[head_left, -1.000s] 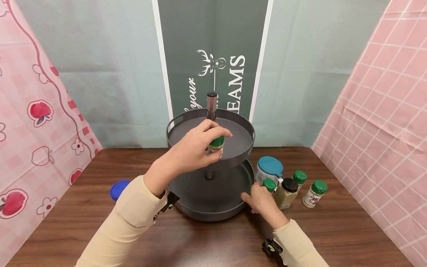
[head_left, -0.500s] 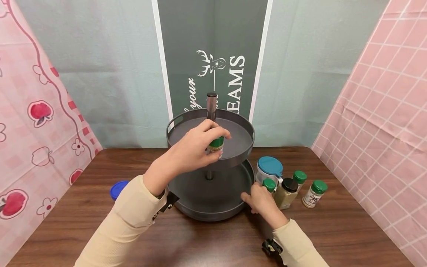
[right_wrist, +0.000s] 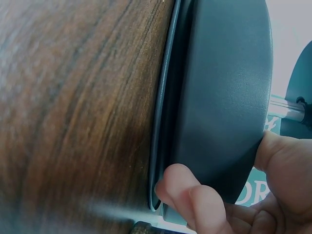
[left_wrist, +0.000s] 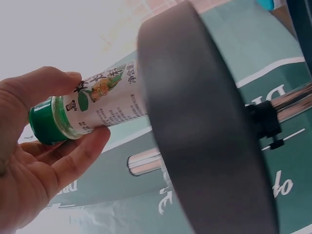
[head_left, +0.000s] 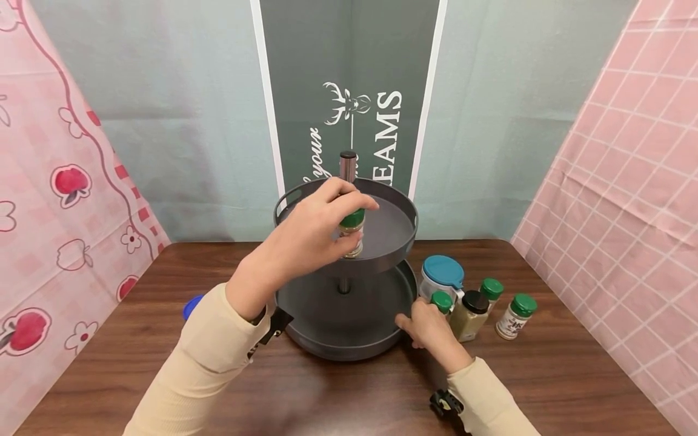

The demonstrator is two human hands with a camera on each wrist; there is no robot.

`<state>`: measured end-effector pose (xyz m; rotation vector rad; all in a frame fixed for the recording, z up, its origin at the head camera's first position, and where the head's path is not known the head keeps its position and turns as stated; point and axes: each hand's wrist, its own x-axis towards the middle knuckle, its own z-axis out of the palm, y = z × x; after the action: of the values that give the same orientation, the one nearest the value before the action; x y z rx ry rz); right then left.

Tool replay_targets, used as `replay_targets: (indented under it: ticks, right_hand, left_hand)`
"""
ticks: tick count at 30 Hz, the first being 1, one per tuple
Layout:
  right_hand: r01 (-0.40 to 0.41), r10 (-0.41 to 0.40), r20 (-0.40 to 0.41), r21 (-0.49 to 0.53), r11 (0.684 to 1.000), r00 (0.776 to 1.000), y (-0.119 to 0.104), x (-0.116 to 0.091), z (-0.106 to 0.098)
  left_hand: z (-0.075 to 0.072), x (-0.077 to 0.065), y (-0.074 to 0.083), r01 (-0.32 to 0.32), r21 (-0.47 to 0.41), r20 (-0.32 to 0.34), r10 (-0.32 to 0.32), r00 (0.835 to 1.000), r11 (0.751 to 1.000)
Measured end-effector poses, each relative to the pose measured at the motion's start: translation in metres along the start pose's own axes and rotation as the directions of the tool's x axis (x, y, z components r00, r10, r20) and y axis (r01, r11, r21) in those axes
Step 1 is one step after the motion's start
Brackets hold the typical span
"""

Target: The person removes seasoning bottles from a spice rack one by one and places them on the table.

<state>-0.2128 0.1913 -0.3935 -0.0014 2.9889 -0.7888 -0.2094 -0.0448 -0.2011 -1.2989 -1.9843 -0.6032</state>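
Observation:
My left hand [head_left: 313, 227] holds a spice jar [left_wrist: 105, 100] by its upper part, thumb on one side and fingers on the other. The jar has a green lid [head_left: 352, 218] and a white printed label. It stands upright over the front of the upper tray [head_left: 389, 227] of a dark grey two-tier rotating rack; in the left wrist view the tray wall hides its base. My right hand [head_left: 431, 330] grips the right rim of the lower tray [right_wrist: 222, 92], thumb over the edge and fingers bent against the outer wall.
Right of the rack stand a blue-lidded clear container [head_left: 443, 272], a black-lidded jar [head_left: 469, 318] and several green-lidded jars, one [head_left: 512, 318] farthest right. A blue lid [head_left: 192, 306] shows partly behind my left sleeve. The rack's metal post [head_left: 347, 166] rises through the upper tray.
My left hand has risen slightly with the spice jar, so more of the jar's lower part shows. The right hand keeps its hold on the lower tray.

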Motion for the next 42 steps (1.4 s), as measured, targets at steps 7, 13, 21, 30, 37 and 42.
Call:
replay_targets:
  ticks: [7,13,21,30,37,42]
  right_hand:
    - [0.006,-0.006,-0.003,0.003,1.000,1.000,-0.001,0.000,-0.001]
    - [0.004,-0.004,-0.002,0.004,1.000,1.000,-0.001,0.001,-0.001]
    - [-0.018,0.018,0.007,0.005,1.000,1.000,0.002,0.002,0.000]
    - [-0.010,0.010,0.008,0.005,1.000,1.000,0.002,0.001,-0.001]
    - [-0.005,0.005,0.012,0.005,1.000,1.000,0.002,0.002,-0.002]
    - [-0.010,0.010,0.015,0.004,1.000,1.000,0.002,0.003,0.001]
  left_hand:
    - [-0.011,0.003,0.003,0.015,0.037,-0.057,-0.013,0.998,0.999]
    - [-0.014,0.003,0.002,0.032,0.029,-0.048,-0.030,0.998,0.999]
    - [-0.026,-0.007,0.007,0.054,-0.022,-0.031,-0.055,0.998,0.998]
    - [-0.038,-0.026,0.009,0.078,-0.039,-0.033,-0.080,0.996,0.996]
    - [-0.044,-0.039,0.006,0.096,-0.041,-0.048,-0.098,0.994,0.994]
    - [-0.050,-0.049,0.005,0.108,-0.033,-0.045,-0.110,0.993,0.994]
